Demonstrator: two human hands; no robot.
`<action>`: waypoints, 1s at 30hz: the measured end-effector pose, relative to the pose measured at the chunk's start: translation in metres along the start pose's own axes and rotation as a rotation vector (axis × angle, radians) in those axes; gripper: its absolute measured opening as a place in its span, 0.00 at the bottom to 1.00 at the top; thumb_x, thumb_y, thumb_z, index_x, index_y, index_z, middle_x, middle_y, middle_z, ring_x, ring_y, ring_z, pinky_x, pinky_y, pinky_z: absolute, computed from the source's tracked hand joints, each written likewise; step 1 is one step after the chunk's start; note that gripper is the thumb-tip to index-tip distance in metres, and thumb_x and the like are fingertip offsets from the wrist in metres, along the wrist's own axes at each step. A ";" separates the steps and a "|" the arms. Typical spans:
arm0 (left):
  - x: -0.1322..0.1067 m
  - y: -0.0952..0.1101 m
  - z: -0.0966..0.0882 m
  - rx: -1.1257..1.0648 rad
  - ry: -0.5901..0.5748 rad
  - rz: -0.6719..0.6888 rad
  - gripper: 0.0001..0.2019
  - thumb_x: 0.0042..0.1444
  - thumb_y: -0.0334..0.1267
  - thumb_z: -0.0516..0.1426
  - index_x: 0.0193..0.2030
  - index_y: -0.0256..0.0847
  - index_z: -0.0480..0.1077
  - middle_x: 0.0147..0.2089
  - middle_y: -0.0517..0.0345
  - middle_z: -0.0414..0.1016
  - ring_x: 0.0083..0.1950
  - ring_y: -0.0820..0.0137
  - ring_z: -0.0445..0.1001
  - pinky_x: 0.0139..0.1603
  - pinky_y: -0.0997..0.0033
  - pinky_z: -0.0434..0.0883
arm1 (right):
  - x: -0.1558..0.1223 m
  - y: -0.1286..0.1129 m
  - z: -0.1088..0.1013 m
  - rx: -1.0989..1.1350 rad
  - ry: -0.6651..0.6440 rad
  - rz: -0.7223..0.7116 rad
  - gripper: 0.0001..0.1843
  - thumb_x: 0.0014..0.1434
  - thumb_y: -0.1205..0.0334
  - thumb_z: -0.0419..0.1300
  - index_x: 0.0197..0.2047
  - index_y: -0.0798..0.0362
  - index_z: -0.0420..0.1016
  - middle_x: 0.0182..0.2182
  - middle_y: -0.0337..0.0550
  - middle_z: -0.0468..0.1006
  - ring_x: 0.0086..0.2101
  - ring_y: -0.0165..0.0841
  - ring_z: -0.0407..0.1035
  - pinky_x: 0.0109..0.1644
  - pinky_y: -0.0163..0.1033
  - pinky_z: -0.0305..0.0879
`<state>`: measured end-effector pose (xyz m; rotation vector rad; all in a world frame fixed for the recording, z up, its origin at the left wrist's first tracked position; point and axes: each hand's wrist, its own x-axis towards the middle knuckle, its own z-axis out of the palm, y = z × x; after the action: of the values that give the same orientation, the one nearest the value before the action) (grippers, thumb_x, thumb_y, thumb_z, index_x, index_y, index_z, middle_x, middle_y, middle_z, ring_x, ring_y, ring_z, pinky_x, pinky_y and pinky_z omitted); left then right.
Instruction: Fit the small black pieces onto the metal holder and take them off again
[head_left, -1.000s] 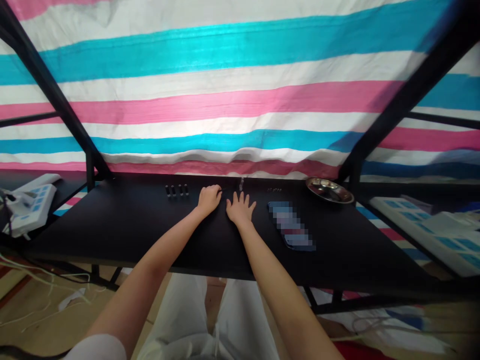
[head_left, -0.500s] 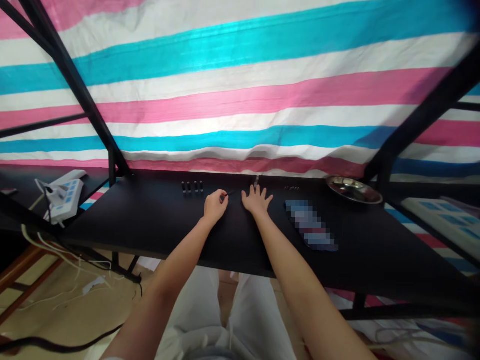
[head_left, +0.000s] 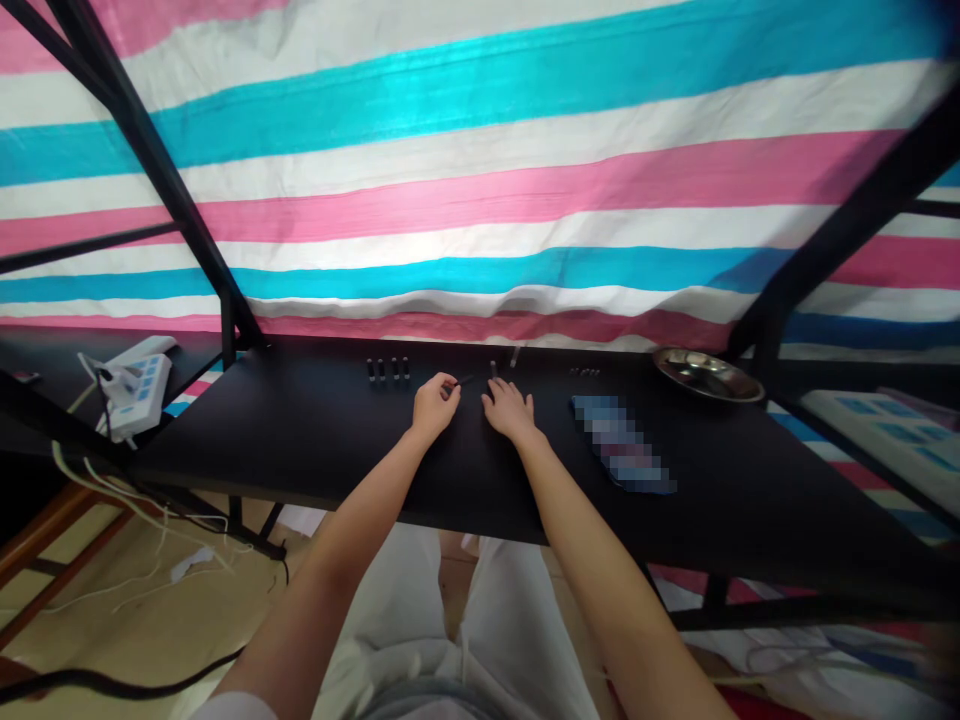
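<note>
My left hand (head_left: 436, 410) is closed in a pinch around a thin dark stick-like tool (head_left: 466, 379), whose tip points right. Across a small gap, my right hand (head_left: 510, 410) rests on the black table (head_left: 300, 430) with its fingers stretched forward and closer together. Just beyond those fingertips is a small dark cylinder with a light end (head_left: 493, 368); whether they touch it I cannot tell. A short pale strip (head_left: 515, 356) lies behind that hand. Several similar dark cylinders (head_left: 382, 370) form a row left of my left hand.
Several tiny pieces (head_left: 585, 372) lie right of my right hand. Beyond them are a blurred-out flat object (head_left: 622, 445) and a shiny metal dish (head_left: 709, 376). A white power strip (head_left: 139, 395) sits at left. Black frame posts (head_left: 161, 190) and a striped sheet (head_left: 480, 190) border the table.
My right hand has drawn its spread fingers closer together and shifted slightly left; a small dark cylinder now shows at its fingertips. My left hand keeps its pinch on the tool.
</note>
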<state>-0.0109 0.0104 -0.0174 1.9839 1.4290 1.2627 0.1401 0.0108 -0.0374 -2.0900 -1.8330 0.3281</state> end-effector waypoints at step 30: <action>0.011 -0.019 0.011 -0.399 0.029 -0.157 0.06 0.49 0.34 0.56 0.34 0.36 0.68 0.30 0.58 0.72 0.26 0.78 0.68 0.30 0.76 0.68 | 0.001 -0.005 -0.019 1.152 0.293 -0.062 0.15 0.47 0.49 0.57 0.29 0.54 0.65 0.18 0.32 0.64 0.20 0.25 0.58 0.26 0.34 0.57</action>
<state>-0.0117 0.0304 -0.0321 1.5657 1.2043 1.3829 0.1428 0.0103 -0.0183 -1.1759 -1.0748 0.7763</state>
